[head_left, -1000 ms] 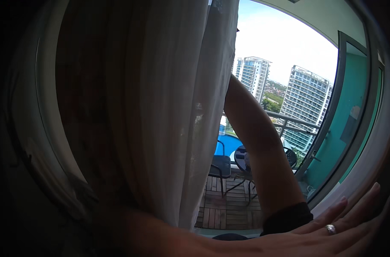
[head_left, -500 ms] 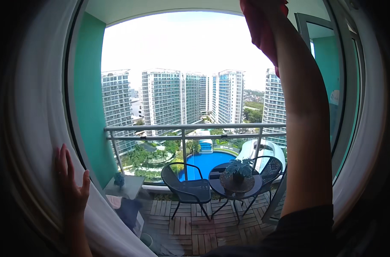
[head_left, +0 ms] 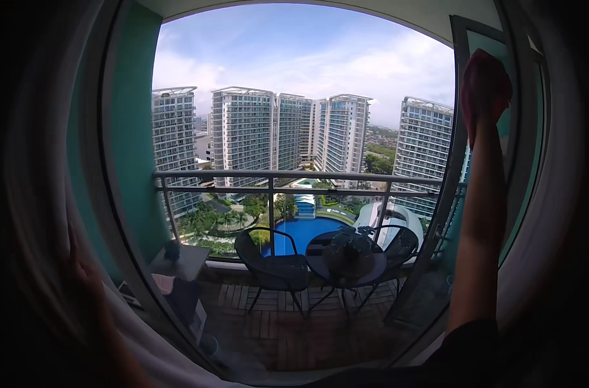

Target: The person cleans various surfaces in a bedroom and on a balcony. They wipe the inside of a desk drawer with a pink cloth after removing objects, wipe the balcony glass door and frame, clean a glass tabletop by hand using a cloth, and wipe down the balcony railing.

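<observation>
A dark red cloth is bunched in my right hand, high on the right, with the arm stretched upward. The cloth covers most of that hand. Behind it stands a dark-framed glass panel; whether the cloth touches glass cannot be made out. Low on the left, my left hand lies against a white curtain, fingers stretched out along the fabric and nothing seen in them. Deep shade blurs its outline.
Beyond the window frame is a balcony with a metal railing, a dark chair, and a round table bearing a potted plant. A low cabinet stands at left. Towers and a blue pool lie below.
My right hand has moved down and right with the red cloth, from the top edge toward the framed panel. My left hand has shifted slightly left along the curtain. The picture has darkened.
</observation>
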The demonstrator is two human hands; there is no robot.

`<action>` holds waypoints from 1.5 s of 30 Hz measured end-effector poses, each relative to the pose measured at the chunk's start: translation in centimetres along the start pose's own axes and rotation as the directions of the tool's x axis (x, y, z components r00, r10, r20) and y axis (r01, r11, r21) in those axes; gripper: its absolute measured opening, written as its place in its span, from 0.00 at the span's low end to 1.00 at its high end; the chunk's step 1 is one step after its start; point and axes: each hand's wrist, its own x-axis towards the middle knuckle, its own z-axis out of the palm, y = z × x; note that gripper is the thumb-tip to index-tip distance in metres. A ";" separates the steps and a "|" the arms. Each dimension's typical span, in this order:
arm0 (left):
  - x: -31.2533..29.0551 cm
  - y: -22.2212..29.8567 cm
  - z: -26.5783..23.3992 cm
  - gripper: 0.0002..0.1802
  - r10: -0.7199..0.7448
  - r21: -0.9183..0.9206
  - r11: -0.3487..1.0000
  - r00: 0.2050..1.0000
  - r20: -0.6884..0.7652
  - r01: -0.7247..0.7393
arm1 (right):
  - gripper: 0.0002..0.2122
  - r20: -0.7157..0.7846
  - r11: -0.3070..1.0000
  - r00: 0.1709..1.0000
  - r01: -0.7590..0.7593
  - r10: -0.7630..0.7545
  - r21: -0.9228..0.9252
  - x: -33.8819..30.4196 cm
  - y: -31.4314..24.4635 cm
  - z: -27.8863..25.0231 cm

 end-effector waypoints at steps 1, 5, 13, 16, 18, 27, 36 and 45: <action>0.1 0.0 -1.8 0.37 0.011 -0.059 0.998 0.998 -0.068 -0.015 | 0.17 0.163 0.834 0.977 0.206 -0.140 -0.513 2.9 -5.9 -12.0; 1.8 10.6 0.4 0.36 -0.039 -0.262 0.965 0.998 -0.058 0.023 | 0.13 -0.182 0.550 0.983 0.138 0.027 0.824 1.5 -20.4 -28.1; 1.5 15.4 2.5 0.33 -0.164 -0.324 0.938 0.981 -0.106 0.122 | 0.06 -0.092 -0.754 0.941 -0.317 -0.325 -0.575 -11.5 -33.6 -48.9; 1.0 17.5 -0.6 0.29 0.087 -0.343 0.928 0.980 -0.179 -0.145 | 0.10 -0.098 -0.943 0.978 -0.149 -0.185 0.298 -10.1 -26.6 -39.5; 0.4 17.7 -0.9 0.27 0.124 -0.518 0.837 0.984 -0.131 -0.174 | 0.12 -0.207 -0.420 0.975 0.156 -0.078 0.894 -9.6 -19.0 -30.1; -5.2 9.6 4.0 0.35 -0.305 -0.490 0.798 0.936 0.175 0.351 | 0.12 -0.214 0.846 0.967 0.230 -0.141 0.481 -18.5 16.7 16.1; -5.0 9.0 1.5 0.34 -0.289 -0.643 0.576 0.861 0.418 0.505 | 0.08 0.075 0.074 0.997 -0.073 -0.021 0.995 -17.9 -12.2 -28.6; -6.2 12.9 2.8 0.36 -0.351 -0.693 0.404 0.801 0.485 0.597 | 0.15 0.110 -0.688 0.696 -0.650 -0.709 -0.321 -24.9 -23.9 -51.6</action>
